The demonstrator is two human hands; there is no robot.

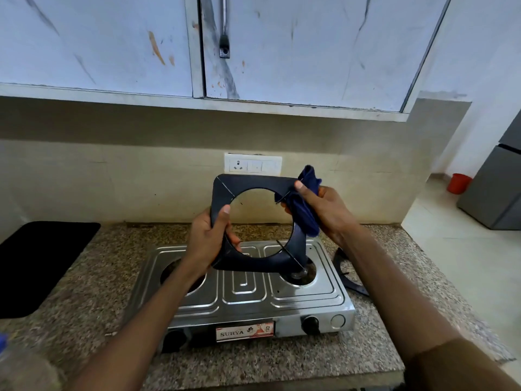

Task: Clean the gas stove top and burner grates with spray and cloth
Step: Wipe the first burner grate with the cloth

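Left hand (208,241) grips square grate (253,221); right hand (324,213) presses crumpled cloth (306,204).

I am looking into a home kitchen. Just below what my hands hold sits a two-burner stainless steel gas stove (248,294) on a speckled granite countertop (107,277). Behind the grip, a beige tiled backsplash (112,176) carries a white wall socket panel (253,164), and scuffed white overhead cabinets (282,52) hang above. Far to the right of the grip a grey refrigerator (496,187) stands on a pale tiled floor (456,249).
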